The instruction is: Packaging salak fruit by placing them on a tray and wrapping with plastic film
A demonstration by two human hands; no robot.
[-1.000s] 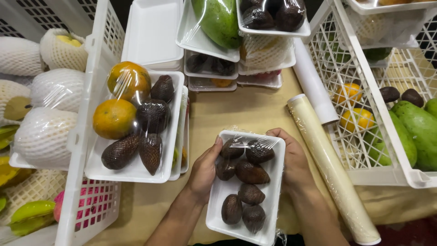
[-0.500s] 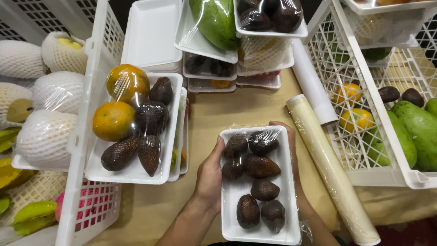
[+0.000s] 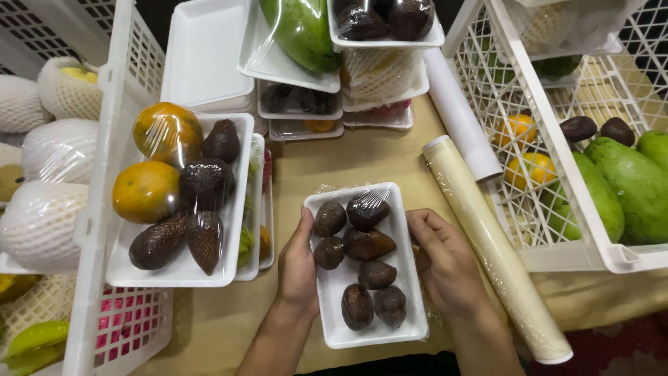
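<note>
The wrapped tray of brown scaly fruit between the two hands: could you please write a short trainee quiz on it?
1. True or false: the left hand touches the white tray.
2. How many brown scaly fruits lie in it?
3. What lies just beyond the right hand: A a film roll, B a knife?

Key: 1 true; 2 seven; 3 A.

**Tray of snake fruit between two hands**

A white foam tray of brown scaly snake fruit, under clear film, lies on the tan worktop. The left hand grips its left edge; the right hand touches its right edge, beside a cling-film roll.
</note>
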